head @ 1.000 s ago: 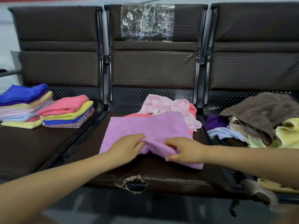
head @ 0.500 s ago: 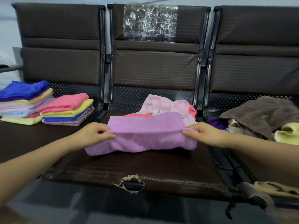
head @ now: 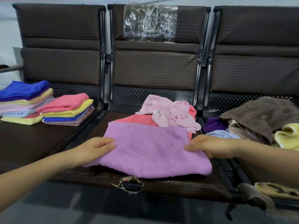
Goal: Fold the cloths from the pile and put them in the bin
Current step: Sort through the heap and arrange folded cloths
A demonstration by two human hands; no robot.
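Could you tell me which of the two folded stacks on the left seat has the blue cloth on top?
The taller stack at the far left edge: a blue cloth tops it, whereas the shorter stack beside it is topped by a pink cloth.

Head view, forward-down, close over seats [head: 161,178]

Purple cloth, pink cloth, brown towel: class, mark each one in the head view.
Purple cloth [head: 150,152]: head view, middle of its top face.
Pink cloth [head: 174,114]: head view, crumpled centre.
Brown towel [head: 265,113]: head view, upper surface.
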